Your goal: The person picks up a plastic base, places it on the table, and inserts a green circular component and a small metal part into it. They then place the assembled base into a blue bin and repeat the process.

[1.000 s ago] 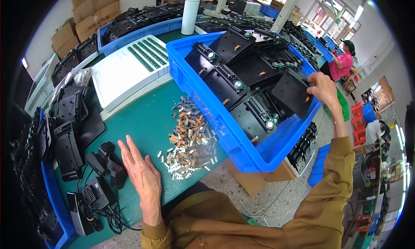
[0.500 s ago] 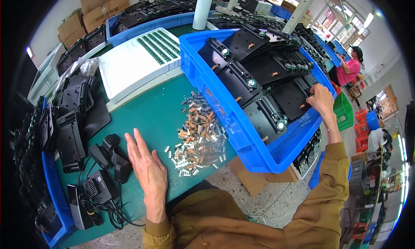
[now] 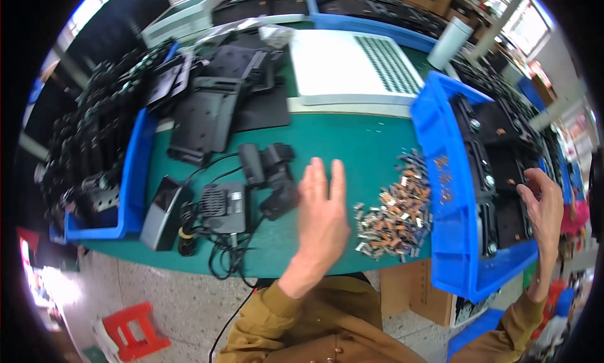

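Note:
My left hand [image 3: 324,218] hovers palm down over the green table [image 3: 352,135], its fingers stretched out and nothing in it. It is between black camera-like devices [image 3: 272,177] and a heap of small brown, white and metallic parts [image 3: 396,215]. My right hand [image 3: 546,205] is at the right side of a blue bin [image 3: 448,193]. Its thumb and forefinger are bent but apart, above the black plastic housings [image 3: 509,152] lying inside. Nothing shows between these fingers; the other fingers are partly hidden.
At the left, another blue bin [image 3: 137,174] holds many black parts. Black housings [image 3: 204,120] are stacked beside it. A black adapter [image 3: 223,205] with cables lies near the front edge. Behind stand a white tray [image 3: 327,67] with green parts and a white bottle [image 3: 450,43].
The view has swung left, so the bin and heap appear farther right. My right hand has come away from the housing it was touching; my left hand stays spread over the table.

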`<action>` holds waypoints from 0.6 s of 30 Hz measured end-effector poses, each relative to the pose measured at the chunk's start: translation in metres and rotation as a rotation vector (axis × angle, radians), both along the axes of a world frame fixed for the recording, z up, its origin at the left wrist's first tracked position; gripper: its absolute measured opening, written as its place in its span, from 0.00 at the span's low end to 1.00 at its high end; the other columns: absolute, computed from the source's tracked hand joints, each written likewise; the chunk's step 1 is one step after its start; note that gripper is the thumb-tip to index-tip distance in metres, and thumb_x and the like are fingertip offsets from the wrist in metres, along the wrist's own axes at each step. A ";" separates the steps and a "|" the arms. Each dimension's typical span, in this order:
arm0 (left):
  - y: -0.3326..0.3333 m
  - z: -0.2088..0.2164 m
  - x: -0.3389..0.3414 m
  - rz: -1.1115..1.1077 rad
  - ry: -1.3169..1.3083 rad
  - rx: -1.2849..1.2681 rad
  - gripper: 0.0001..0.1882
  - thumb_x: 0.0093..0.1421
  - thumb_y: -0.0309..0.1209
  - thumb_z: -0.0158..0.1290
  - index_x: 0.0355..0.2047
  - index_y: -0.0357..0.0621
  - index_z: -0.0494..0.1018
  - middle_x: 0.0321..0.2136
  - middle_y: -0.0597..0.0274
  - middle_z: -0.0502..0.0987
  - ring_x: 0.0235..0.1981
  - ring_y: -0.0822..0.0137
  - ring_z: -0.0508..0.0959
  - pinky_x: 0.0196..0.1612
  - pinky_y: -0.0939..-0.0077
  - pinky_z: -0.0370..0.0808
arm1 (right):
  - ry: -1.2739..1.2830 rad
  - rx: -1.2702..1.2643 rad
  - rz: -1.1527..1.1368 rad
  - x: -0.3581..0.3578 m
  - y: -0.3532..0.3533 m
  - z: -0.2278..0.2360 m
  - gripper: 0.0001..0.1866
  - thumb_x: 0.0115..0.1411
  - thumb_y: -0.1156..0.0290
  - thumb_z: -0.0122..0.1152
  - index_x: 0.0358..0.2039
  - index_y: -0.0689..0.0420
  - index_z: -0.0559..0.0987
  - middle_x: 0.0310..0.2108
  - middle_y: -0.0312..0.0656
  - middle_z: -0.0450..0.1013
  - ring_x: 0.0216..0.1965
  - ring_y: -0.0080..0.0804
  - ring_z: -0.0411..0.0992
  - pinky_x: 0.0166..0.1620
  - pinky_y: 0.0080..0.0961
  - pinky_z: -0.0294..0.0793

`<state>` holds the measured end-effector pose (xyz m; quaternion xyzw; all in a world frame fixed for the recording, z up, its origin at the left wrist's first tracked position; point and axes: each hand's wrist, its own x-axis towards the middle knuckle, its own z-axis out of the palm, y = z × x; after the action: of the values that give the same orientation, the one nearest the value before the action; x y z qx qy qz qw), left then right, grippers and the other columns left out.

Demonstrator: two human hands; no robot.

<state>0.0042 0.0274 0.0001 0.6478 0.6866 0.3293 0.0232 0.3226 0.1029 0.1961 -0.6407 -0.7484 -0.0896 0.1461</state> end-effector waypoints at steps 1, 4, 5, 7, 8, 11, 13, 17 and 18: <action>-0.002 -0.001 -0.002 -0.002 0.007 -0.018 0.34 0.54 0.18 0.52 0.63 0.31 0.57 0.61 0.28 0.56 0.62 0.34 0.58 0.66 0.50 0.56 | 0.124 -0.090 0.070 -0.034 0.004 0.003 0.16 0.51 0.71 0.64 0.40 0.63 0.78 0.30 0.47 0.77 0.31 0.36 0.76 0.36 0.30 0.74; -0.005 0.002 -0.002 -0.008 -0.013 0.031 0.36 0.46 0.16 0.51 0.59 0.28 0.61 0.58 0.22 0.59 0.61 0.31 0.60 0.63 0.47 0.59 | 0.326 -0.325 0.425 -0.114 0.015 -0.003 0.15 0.49 0.73 0.64 0.37 0.66 0.78 0.27 0.46 0.77 0.27 0.30 0.75 0.33 0.25 0.74; -0.007 0.003 -0.004 -0.009 -0.021 0.008 0.35 0.47 0.16 0.51 0.59 0.28 0.61 0.57 0.22 0.59 0.61 0.31 0.60 0.64 0.46 0.59 | 0.213 -0.405 0.499 -0.146 0.019 -0.001 0.14 0.50 0.73 0.63 0.37 0.66 0.78 0.25 0.46 0.77 0.27 0.30 0.76 0.33 0.24 0.75; -0.007 -0.001 -0.005 -0.002 -0.026 0.016 0.34 0.47 0.18 0.52 0.59 0.27 0.61 0.57 0.22 0.60 0.61 0.30 0.60 0.64 0.46 0.59 | 0.327 -0.548 0.685 -0.193 0.031 -0.019 0.14 0.50 0.70 0.64 0.35 0.66 0.79 0.25 0.47 0.77 0.29 0.32 0.78 0.33 0.27 0.75; -0.006 -0.004 -0.003 0.017 -0.025 -0.001 0.39 0.44 0.17 0.54 0.61 0.30 0.60 0.59 0.27 0.58 0.63 0.35 0.58 0.65 0.49 0.56 | 0.298 -0.540 0.786 -0.214 0.037 -0.028 0.16 0.50 0.68 0.64 0.35 0.66 0.79 0.26 0.48 0.77 0.30 0.35 0.78 0.33 0.28 0.76; -0.003 -0.005 0.003 0.025 -0.047 0.013 0.37 0.45 0.19 0.53 0.60 0.31 0.61 0.59 0.26 0.58 0.63 0.34 0.57 0.62 0.50 0.63 | 0.258 -0.582 0.937 -0.275 0.056 -0.049 0.18 0.48 0.66 0.64 0.35 0.68 0.79 0.28 0.51 0.78 0.31 0.41 0.78 0.35 0.33 0.76; -0.003 -0.005 0.003 0.022 -0.039 0.033 0.36 0.47 0.19 0.52 0.60 0.31 0.61 0.60 0.25 0.58 0.63 0.34 0.59 0.58 0.54 0.69 | 0.354 -0.728 0.929 -0.314 0.067 -0.063 0.22 0.47 0.66 0.65 0.39 0.69 0.78 0.27 0.51 0.79 0.32 0.39 0.78 0.35 0.34 0.76; -0.007 0.001 0.001 0.026 -0.098 -0.022 0.34 0.50 0.20 0.51 0.61 0.32 0.60 0.61 0.25 0.55 0.64 0.35 0.58 0.53 0.57 0.73 | 0.683 -0.750 0.745 -0.382 0.075 -0.089 0.29 0.48 0.66 0.67 0.50 0.67 0.74 0.36 0.51 0.78 0.34 0.37 0.77 0.40 0.32 0.76; -0.007 0.002 0.002 0.013 -0.120 -0.034 0.33 0.51 0.20 0.51 0.61 0.32 0.60 0.61 0.25 0.54 0.64 0.35 0.57 0.51 0.58 0.74 | 0.674 -0.744 0.753 -0.393 0.082 -0.094 0.29 0.48 0.66 0.67 0.50 0.67 0.74 0.36 0.51 0.78 0.34 0.37 0.77 0.40 0.32 0.76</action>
<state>0.0062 0.0203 0.0020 0.6217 0.6937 0.3561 0.0732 -0.0700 0.1846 0.1019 -0.3343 -0.8165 0.4416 0.1628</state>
